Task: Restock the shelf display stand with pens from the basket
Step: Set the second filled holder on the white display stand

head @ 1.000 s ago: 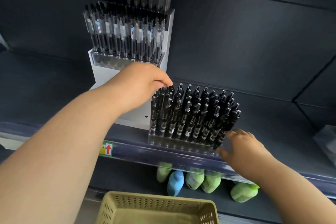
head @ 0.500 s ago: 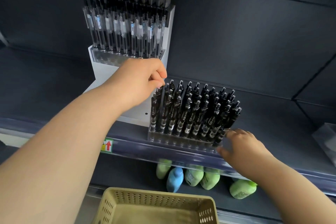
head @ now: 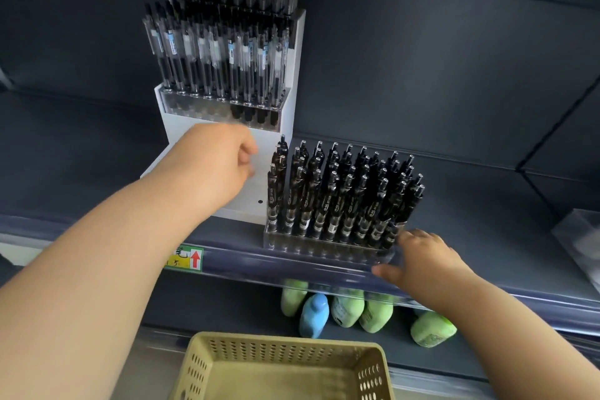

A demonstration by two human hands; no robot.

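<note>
A clear display stand [head: 324, 245] sits at the shelf's front edge, packed with several upright black pens [head: 341, 198]. My left hand [head: 217, 166] hovers just left of the leftmost pens, its fingers loosely curled and holding nothing. My right hand [head: 422, 256] touches the stand's right front corner, with the thumb stretched left along the shelf rail. The tan perforated basket [head: 370, 367] is at the bottom of the view; no pens show in its visible part.
A white tiered stand [head: 246, 201] with several clear-barrelled pens [head: 220, 58] rises behind my left hand. Green and blue bottles [head: 313, 315] lie on the shelf below. A price label [head: 188, 258] is on the rail. Clear plastic packaging [head: 584, 237] sits at the far right.
My left hand let go of the leftmost pens' tops and drew back to the left. My right hand stayed at the stand's right corner, and its thumb spread out.
</note>
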